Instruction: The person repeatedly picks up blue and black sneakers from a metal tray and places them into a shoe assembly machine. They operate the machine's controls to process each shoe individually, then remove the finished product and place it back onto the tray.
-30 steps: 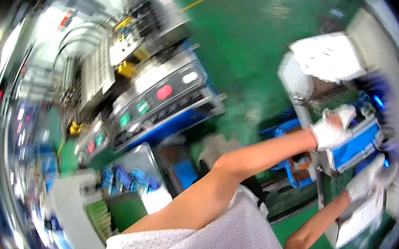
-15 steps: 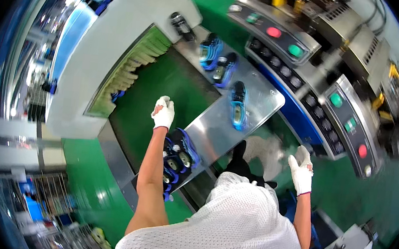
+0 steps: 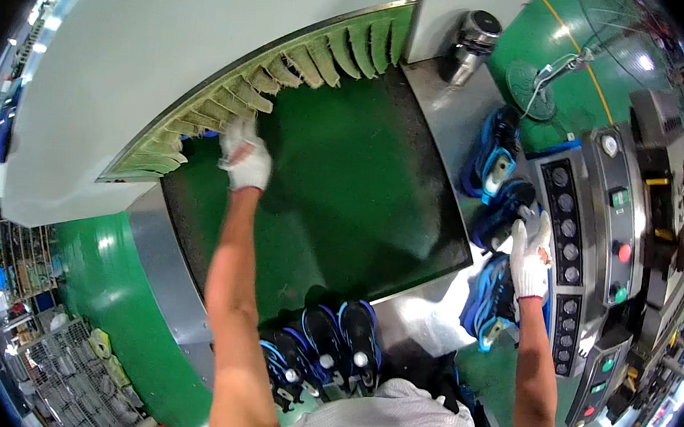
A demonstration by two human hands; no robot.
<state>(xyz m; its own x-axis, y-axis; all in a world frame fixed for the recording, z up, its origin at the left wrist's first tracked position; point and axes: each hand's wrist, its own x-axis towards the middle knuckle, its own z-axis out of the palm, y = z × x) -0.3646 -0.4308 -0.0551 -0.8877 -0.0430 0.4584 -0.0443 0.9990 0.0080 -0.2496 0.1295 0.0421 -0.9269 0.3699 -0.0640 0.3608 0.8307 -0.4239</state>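
Observation:
My left hand (image 3: 245, 159), in a white glove with bare skin showing at a gap, reaches to the green strip curtain (image 3: 242, 93) of a grey machine. Its fingers are smeared by motion. Beside them a bit of blue (image 3: 210, 133), probably part of a shoe, shows under the strips. My right hand (image 3: 530, 260), gloved alike, has its fingers apart at the end of a black and blue shoe (image 3: 500, 212) on the metal ledge. Similar shoes, one farther (image 3: 492, 154) and one nearer (image 3: 489, 298), lie along that ledge. Whether my fingertips touch the middle shoe is unclear.
A green conveyor belt (image 3: 328, 187) runs out from under the curtain. Several black and blue shoes (image 3: 329, 344) line its near edge. A steel flask (image 3: 471, 49) stands at the far corner. Control panels with dials and buttons (image 3: 571, 227) rise at the right; a wire cage (image 3: 68, 360) stands lower left.
The view has turned and come closer to the belt. My left hand has moved to the curtain, and my right hand from beside the bench to the shoes on the ledge.

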